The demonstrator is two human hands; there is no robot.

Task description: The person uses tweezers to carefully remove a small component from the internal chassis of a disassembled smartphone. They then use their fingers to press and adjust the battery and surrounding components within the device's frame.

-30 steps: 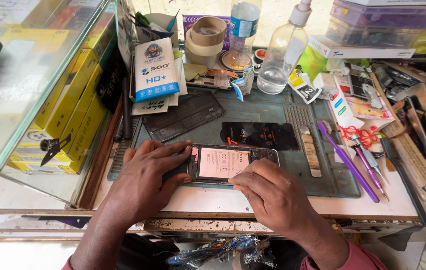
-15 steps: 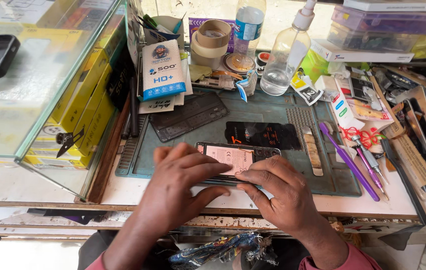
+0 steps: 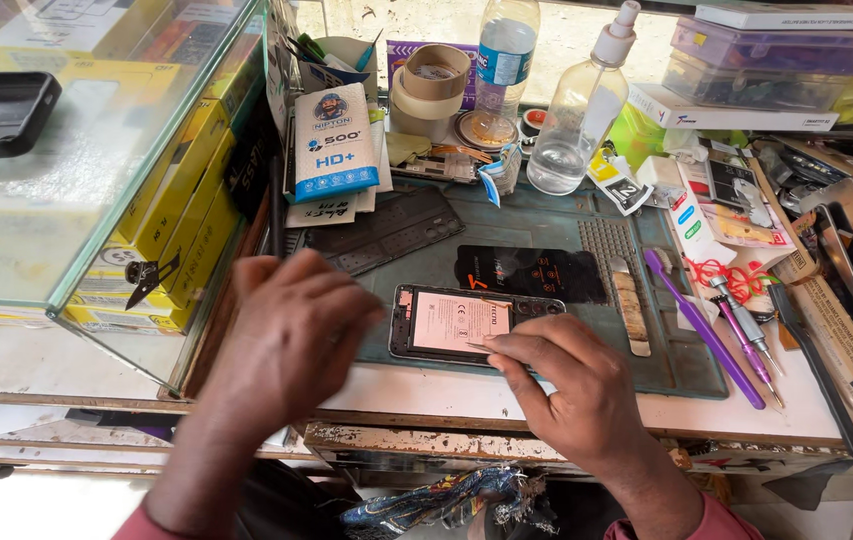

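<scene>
Right hand: resting on the near edge of the phone, fingers curled and pinched together on a thin tool whose tip is lying on the pale battery; the tool itself is too slim to make out.
Left hand: hovering just left of the phone, fingers loosely bent and slightly blurred, holding nothing that can be seen; whether it is touching the phone cannot be told.
Phone: lying flat and back-open on the mat, near its front edge, between the two hands; a dark frame is ringing a pinkish rectangular battery, and its lower right corner is being hidden by the right hand.
Mat: dull blue-green, rubbery, with a ribbed patch and a dotted grid moulded in.
Black panel: glossy, flat, lying just behind the phone.
Dark frame: matt, slotted, sitting aslant behind the left hand.
Purple tool: long plastic stick, lying at the mat's right edge.
Spray bottle: clear plastic, standing at the back beside a taller bottle whose top is being cut off.
Tape rolls: tan, stacked.
Glass case: standing to the left, yellow boxes showing through it.
</scene>
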